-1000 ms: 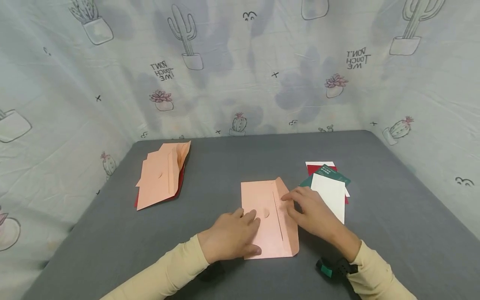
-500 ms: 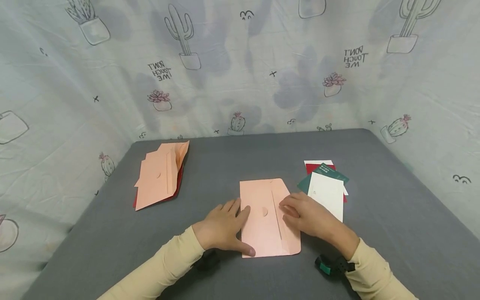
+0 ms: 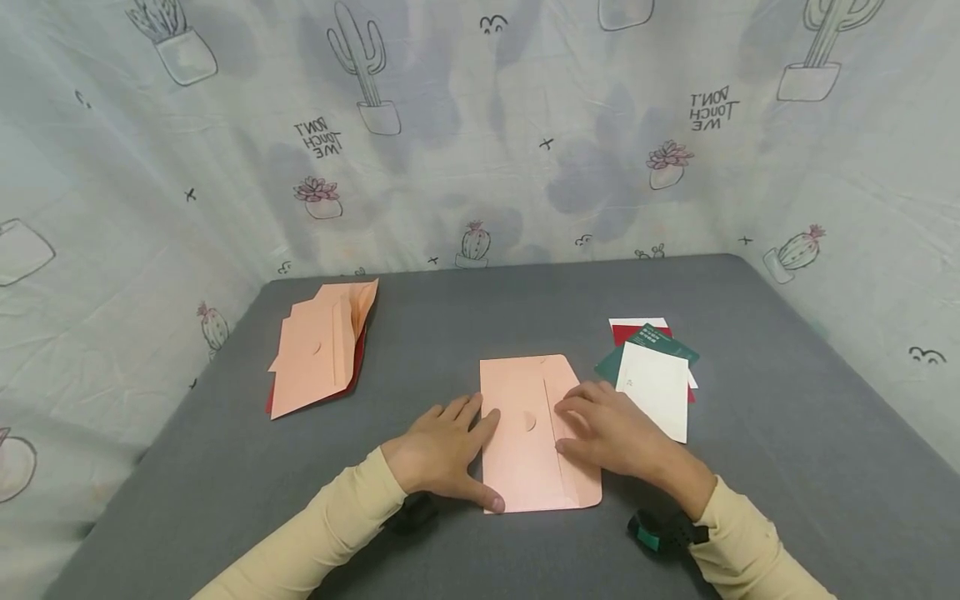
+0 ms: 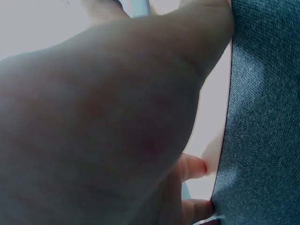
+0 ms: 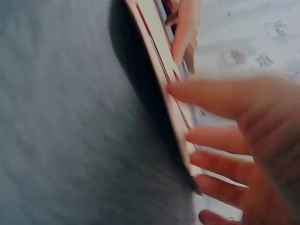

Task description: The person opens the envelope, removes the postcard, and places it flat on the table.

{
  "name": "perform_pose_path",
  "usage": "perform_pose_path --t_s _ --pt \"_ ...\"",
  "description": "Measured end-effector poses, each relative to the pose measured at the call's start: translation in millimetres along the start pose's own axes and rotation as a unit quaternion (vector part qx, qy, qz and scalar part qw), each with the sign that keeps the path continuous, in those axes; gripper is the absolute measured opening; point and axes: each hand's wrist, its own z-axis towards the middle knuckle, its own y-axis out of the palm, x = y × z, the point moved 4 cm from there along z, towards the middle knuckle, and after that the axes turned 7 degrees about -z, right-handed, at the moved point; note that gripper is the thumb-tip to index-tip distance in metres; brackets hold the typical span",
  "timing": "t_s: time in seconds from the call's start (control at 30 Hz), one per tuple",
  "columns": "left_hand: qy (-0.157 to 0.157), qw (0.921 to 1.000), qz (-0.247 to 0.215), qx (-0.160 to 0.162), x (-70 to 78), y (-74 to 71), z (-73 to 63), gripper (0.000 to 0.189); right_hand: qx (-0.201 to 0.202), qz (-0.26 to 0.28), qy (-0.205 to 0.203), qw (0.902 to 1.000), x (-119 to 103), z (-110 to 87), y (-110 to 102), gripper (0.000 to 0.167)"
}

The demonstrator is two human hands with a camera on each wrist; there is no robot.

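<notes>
A pink envelope (image 3: 517,475) lies flat on the grey table in front of me, its flap on the right folded over so that the flap's edge runs down the paper. My left hand (image 3: 441,452) is spread along the envelope's left edge, the thumb at the lower left corner and the fingertips near the upper part of that edge. The right hand (image 3: 618,427) rests its fingertips and thumb on the flap, fingers slightly bent. From the right wrist view, the thumb and fingers touch the envelope (image 5: 157,58) along its flap side.
At the left, a fanned stack of pink envelopes (image 3: 307,367) lies with red ones under it. Right of the envelope is a pile of cards, a white card (image 3: 656,392) on top, with a green card (image 3: 663,344) and a red piece beneath. A patterned curtain (image 3: 480,125) surrounds the table.
The flap, partly raised a second ago, now lies down on the envelope under the right hand. My left hand has shifted left from the envelope's face to its left edge and spread out.
</notes>
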Motion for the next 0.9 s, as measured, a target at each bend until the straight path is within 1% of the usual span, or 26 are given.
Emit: perform_pose_path --t_s 0.17,0.33,0.4,0.47,0.57,0.73,0.8,0.9 --pt "0.004 1.0 -0.002 0.001 -0.5 -0.6 1.4 0.118 -0.046 0.014 0.001 0.9988 -0.1 -3.8 -2.1 0.065" --pt "0.005 1.0 -0.002 0.001 -0.9 -0.5 2.5 0.118 -0.082 0.031 -0.013 0.9961 -0.6 -7.2 -6.5 0.073" --pt "0.005 1.0 0.001 0.002 -0.7 -0.8 2.3 0.118 -0.097 0.042 -0.009 0.9943 -1.3 -8.3 -6.4 0.078" --pt "0.006 1.0 0.003 0.003 -0.5 -1.1 1.9 0.118 -0.105 0.045 -0.007 0.9934 -2.7 -8.6 -5.7 0.081" --pt "0.007 1.0 0.003 0.003 -0.3 -1.3 1.3 0.118 -0.102 0.039 -0.006 0.994 -3.3 -8.1 -4.5 0.084" --pt "0.011 0.9998 0.009 0.011 -1.1 0.0 1.6 0.118 -0.069 0.005 -0.018 0.9974 -1.8 -4.9 -5.6 0.085" --pt "0.012 0.9997 0.015 0.013 -1.2 0.4 1.8 0.118 -0.054 0.007 -0.02 0.9983 -0.8 -3.9 -5.9 0.08" --pt "0.012 0.9997 0.019 0.011 -1.9 1.7 2.7 0.118 -0.039 0.043 -0.025 0.998 0.7 -3.2 -5.0 0.066"
